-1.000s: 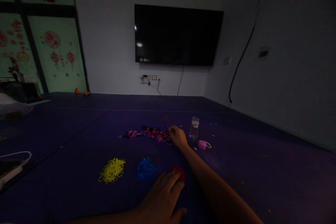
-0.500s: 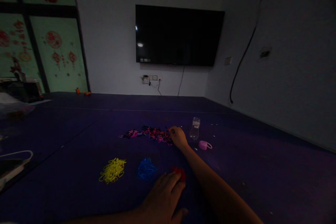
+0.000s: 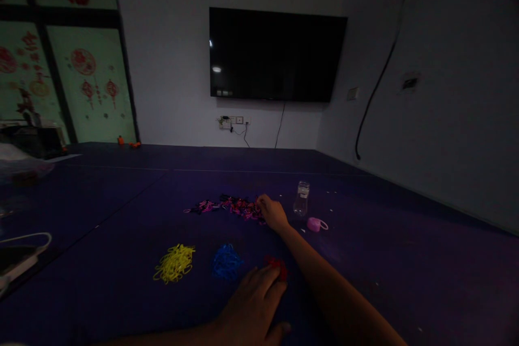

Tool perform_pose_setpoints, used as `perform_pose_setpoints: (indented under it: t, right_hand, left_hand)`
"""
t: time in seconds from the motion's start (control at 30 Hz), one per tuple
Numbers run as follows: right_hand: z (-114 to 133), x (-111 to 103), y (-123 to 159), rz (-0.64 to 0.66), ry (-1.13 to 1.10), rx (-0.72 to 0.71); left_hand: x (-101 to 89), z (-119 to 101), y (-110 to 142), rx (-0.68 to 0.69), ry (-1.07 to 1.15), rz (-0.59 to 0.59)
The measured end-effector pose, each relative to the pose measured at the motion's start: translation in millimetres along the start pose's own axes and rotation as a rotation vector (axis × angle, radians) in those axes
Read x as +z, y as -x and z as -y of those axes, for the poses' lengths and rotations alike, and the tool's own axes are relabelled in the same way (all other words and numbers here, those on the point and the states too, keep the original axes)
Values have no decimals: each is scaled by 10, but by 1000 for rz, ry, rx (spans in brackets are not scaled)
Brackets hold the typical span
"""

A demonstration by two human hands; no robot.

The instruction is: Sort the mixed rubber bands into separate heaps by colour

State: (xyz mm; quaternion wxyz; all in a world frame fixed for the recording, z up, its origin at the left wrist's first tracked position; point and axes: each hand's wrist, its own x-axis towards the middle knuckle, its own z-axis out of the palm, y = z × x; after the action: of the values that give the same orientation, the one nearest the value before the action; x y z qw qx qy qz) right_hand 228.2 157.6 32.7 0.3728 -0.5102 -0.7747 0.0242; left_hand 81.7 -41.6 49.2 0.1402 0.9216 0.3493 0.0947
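My left hand lies on the table with its fingers stretched out, the fingertips touching a small pile of red rubber bands that it partly covers. At the right end of a mixed pile of pink, red and dark rubber bands is my right hand, its fingers pinched together. What is between those fingertips is too small and dark to make out. A heap of blue rubber bands lies just left of my left hand, and a heap of yellow ones is farther left.
Right of my right hand, a clear bottle stands upright, with a pink looped cap in front of it. The dark purple table runs to the wall. A plastic bag and a white-edged object lie on the left.
My right hand has shifted slightly left over the end of the mixed pile. My left hand stays in place on the red bands.
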Motion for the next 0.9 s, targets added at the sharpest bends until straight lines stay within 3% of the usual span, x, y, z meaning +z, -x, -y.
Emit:
perform_pose_setpoints:
  t: [0.37,0.9]
  right_hand:
    - [-48,95,1,49,-253,-56]
    - [-126,123,-15,-96,-473,25]
  left_hand:
    - [-66,-59,0,-44,-17,70]
    - [-24,-23,14,-11,30,-18]
